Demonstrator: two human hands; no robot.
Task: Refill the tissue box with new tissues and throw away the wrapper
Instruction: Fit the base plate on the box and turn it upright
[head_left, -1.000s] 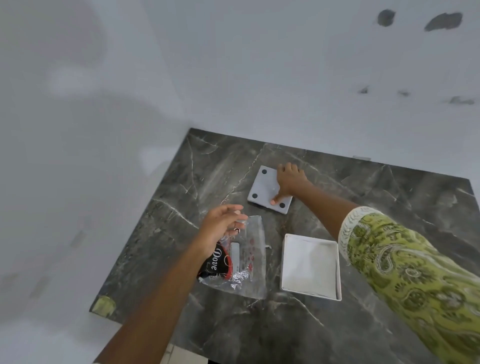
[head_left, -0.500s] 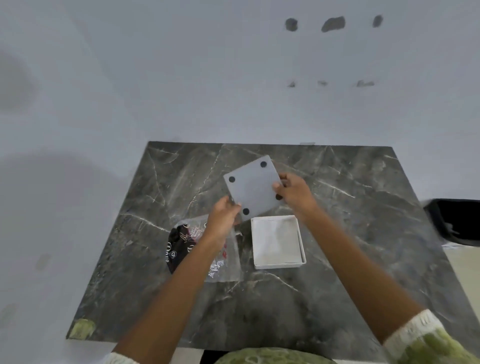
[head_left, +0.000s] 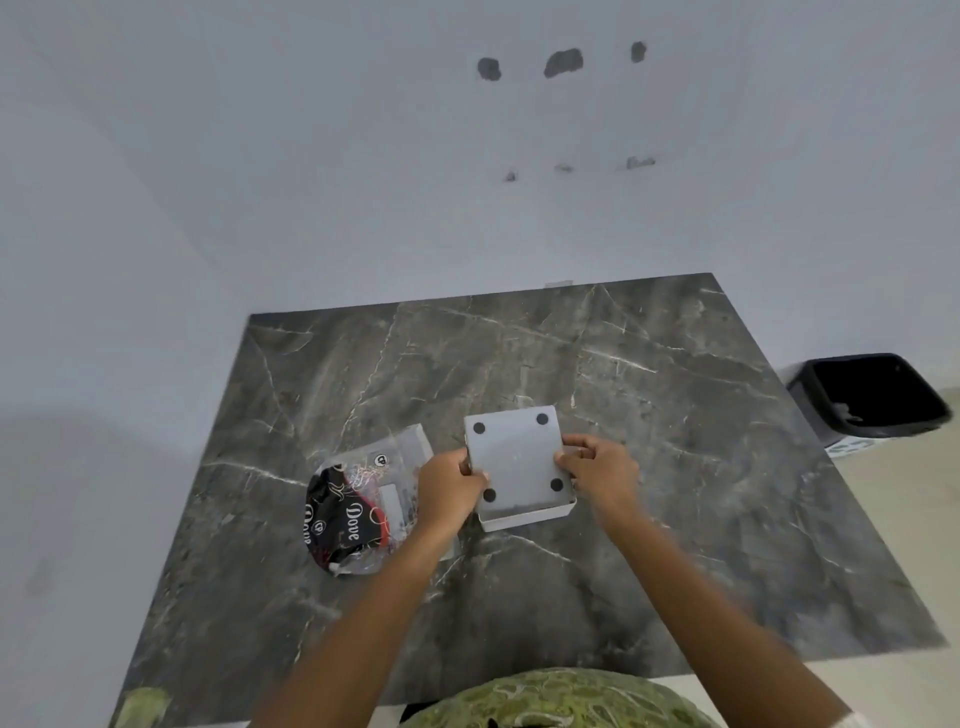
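A white square tissue box (head_left: 524, 515) stands on the dark marble table (head_left: 649, 467), only its near wall showing. A grey cover panel (head_left: 514, 457) with black dots at its corners lies over the box's opening. My left hand (head_left: 449, 486) grips the panel's left edge and my right hand (head_left: 597, 470) grips its right edge. The tissues inside are hidden by the panel. A crumpled clear wrapper (head_left: 363, 504) with black and red print lies on the table just left of my left hand.
A black bin (head_left: 872, 397) stands on the floor beyond the table's right edge. White walls run behind and to the left of the table. My green patterned clothing (head_left: 561, 699) shows at the bottom.
My right hand lifted the grey panel off the table, my left hand joined it, and both brought it down over the white box. The view swung to the right.
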